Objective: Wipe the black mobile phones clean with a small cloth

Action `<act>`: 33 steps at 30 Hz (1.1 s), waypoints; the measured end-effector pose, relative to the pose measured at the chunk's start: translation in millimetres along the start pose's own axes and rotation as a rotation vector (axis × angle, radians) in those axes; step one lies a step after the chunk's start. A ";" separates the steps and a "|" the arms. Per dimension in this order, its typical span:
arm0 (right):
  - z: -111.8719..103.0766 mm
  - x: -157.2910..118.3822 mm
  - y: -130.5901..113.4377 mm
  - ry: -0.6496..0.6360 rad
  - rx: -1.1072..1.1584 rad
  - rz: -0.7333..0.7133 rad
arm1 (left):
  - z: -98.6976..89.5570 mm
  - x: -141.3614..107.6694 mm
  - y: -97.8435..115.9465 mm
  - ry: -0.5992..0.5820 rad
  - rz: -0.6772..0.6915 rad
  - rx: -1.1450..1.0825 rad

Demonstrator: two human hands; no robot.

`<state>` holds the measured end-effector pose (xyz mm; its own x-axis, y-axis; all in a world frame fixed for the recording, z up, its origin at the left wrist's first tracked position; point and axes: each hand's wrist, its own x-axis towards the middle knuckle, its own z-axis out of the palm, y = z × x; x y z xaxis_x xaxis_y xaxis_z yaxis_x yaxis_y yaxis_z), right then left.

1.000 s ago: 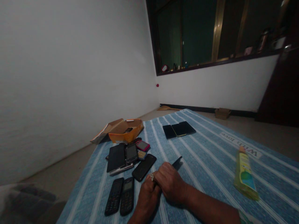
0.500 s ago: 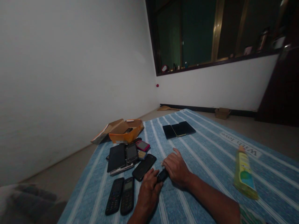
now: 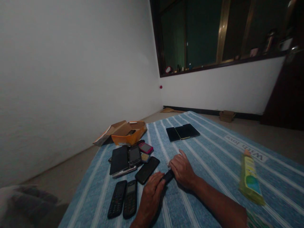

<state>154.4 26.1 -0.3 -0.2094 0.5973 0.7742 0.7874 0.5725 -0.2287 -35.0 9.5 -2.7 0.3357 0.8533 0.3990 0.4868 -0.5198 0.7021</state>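
Between my two hands is a small black phone (image 3: 168, 176), low over the striped cloth. My left hand (image 3: 152, 190) grips its near end, fingers on top and thumb along the side. My right hand (image 3: 181, 167) closes over the far end, with a pale scrap showing at its fingertips, too small to make out. Just beyond my left hand lies a black touchscreen phone (image 3: 147, 170). Two black keypad phones, one (image 3: 117, 199) beside the other (image 3: 130, 199), lie left of that hand.
Further back sit a dark tablet-like slab (image 3: 119, 160), a grey phone (image 3: 134, 155), a pink phone (image 3: 145, 148) and an open orange box (image 3: 129, 138). Black touchscreen phones (image 3: 182, 131) lie in a row ahead. On the right rests a yellow-green packet (image 3: 251, 182). All are on the blue striped cloth (image 3: 209, 155).
My hands have shifted slightly to the right with the phone, and more of its black surface shows between them. The surrounding things have stayed in place; the view has moved a little.
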 end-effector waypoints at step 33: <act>-10.3 1.5 -35.4 -0.113 0.369 -0.091 | -4.0 2.3 20.8 0.005 -0.061 -0.064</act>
<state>132.2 1.0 15.1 -0.3474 0.5807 0.7363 0.5058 0.7772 -0.3743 -27.4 0.8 15.3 0.3029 0.8838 0.3567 0.4539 -0.4629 0.7614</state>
